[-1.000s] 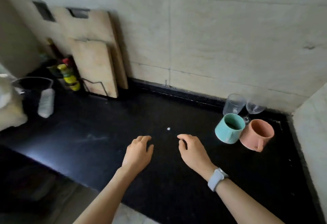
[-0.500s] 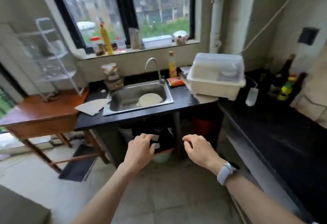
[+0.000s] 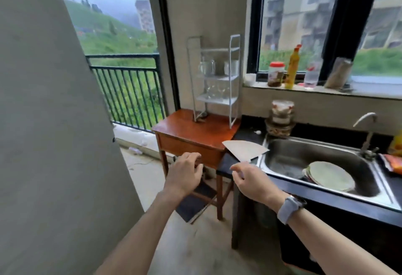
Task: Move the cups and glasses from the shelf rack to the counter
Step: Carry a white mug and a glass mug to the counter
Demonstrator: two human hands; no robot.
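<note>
A white wire shelf rack (image 3: 232, 74) stands on a small reddish wooden table (image 3: 187, 130) by the balcony door. On its upper shelf sit a clear glass mug (image 3: 206, 67) and a second clear cup (image 3: 231, 67). Stemmed glasses (image 3: 216, 90) stand on the shelf below, blurred. My left hand (image 3: 185, 173) and my right hand (image 3: 250, 180) hover empty in front of the table, well short of the rack, fingers loosely spread. A grey watch is on my right wrist. The black counter (image 3: 248, 137) runs to the right of the table.
A steel sink (image 3: 304, 157) with plates (image 3: 330, 175) in it sits in the counter, tap (image 3: 367, 131) behind. A paper sheet (image 3: 244, 149) overhangs the counter edge. Stacked containers (image 3: 281, 118) stand behind it. Bottles and jars (image 3: 291, 68) line the windowsill. A grey wall (image 3: 54, 144) stands at left.
The view has swung left from the counter with the mugs, past the sink, to face the shelf rack. Both hands stay empty and raised in front of me.
</note>
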